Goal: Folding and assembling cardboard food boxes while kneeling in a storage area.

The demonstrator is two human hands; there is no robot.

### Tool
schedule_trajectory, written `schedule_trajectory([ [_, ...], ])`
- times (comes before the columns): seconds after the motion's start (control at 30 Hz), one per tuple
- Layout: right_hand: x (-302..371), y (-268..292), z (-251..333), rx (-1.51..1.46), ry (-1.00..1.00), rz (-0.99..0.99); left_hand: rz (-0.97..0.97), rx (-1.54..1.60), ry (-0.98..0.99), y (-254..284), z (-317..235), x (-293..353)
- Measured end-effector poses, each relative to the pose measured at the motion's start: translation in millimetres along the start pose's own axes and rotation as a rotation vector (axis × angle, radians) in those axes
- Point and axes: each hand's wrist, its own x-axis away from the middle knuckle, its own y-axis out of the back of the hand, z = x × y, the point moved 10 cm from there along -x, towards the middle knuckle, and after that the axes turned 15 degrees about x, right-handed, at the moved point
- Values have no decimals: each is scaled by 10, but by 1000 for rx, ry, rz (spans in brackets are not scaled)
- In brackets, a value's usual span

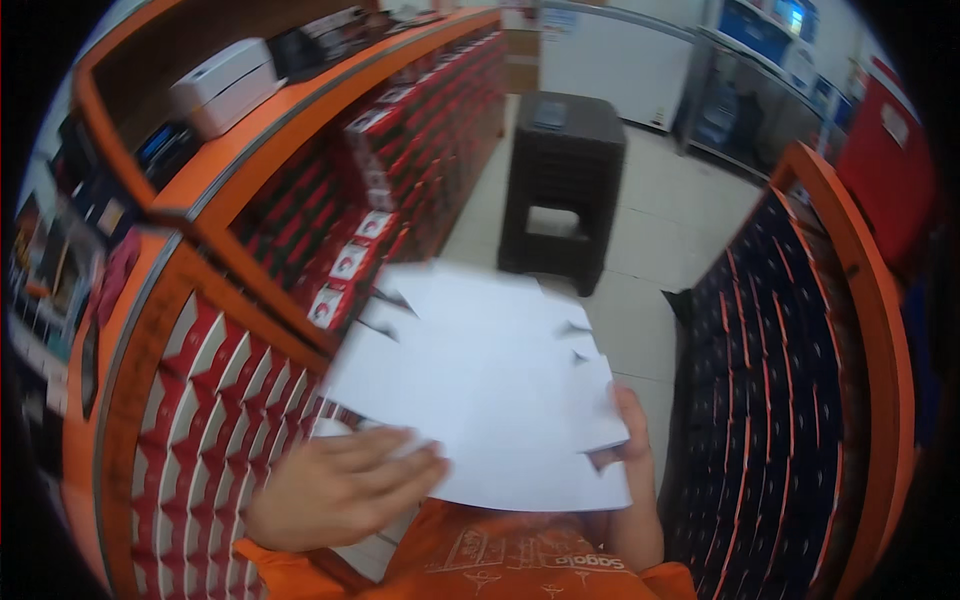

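I hold a white sheet [480,390] in front of my orange shirt [510,555], its sides cut with notches. My right hand [642,490] grips its right edge, my thumb by a notched flap and the rest of the hand partly hidden behind. My left hand [345,485] is at the lower left edge, fingers stretched out close together, their tips overlapping the sheet; with the blur, I cannot tell whether they pinch it. Beyond the sheet stands a dark stool [570,135].
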Motion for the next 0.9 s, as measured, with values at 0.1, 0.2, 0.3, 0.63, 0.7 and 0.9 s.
schedule_trajectory([
  [0.1,342,1082,-449,24,-200,-453,282,192,-35,-1114,179,-423],
  [0.2,722,1706,-778,355,-378,-516,376,313,-118,-1781,192,-695],
  [0.3,949,1992,-845,154,-265,-537,380,802,-129,-2147,465,-789],
  [0.63,694,2593,-827,561,-427,-292,354,395,1128,-5602,3935,1738],
  [0.7,651,2491,-1023,554,-469,-226,764,198,601,-6224,3612,2232],
  [0.9,634,1862,-1330,711,-352,-4,754,392,1206,-7241,3865,2937],
])
